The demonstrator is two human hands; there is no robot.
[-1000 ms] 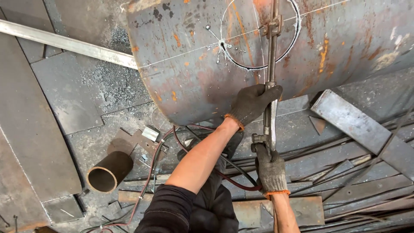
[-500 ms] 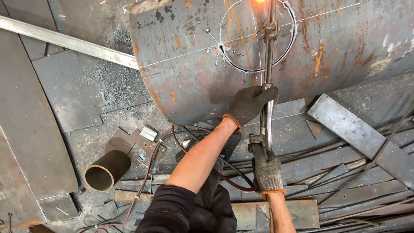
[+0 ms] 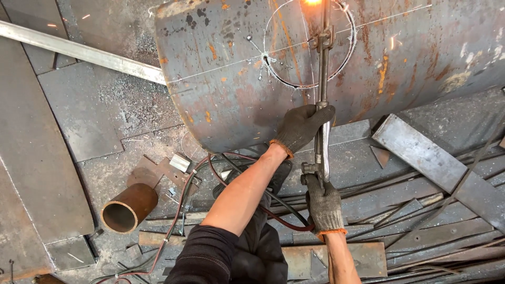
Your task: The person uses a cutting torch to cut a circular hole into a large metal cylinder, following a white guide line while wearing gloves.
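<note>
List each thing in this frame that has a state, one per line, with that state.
cutting torch: lit, glowing tip on the drum's marked circle
large steel drum: on its side, rusty, circle partly cut
left hand: gloved, gripping the torch tube
right hand: gloved, gripping the torch handle
short pipe: lying down, open end showing
hoses: slack on the floor

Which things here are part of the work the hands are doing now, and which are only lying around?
In use:
- cutting torch, gripped by left hand and right hand
- rusty steel drum
- hoses

Lying about:
- short pipe
- flat steel bar
- angle bar
</note>
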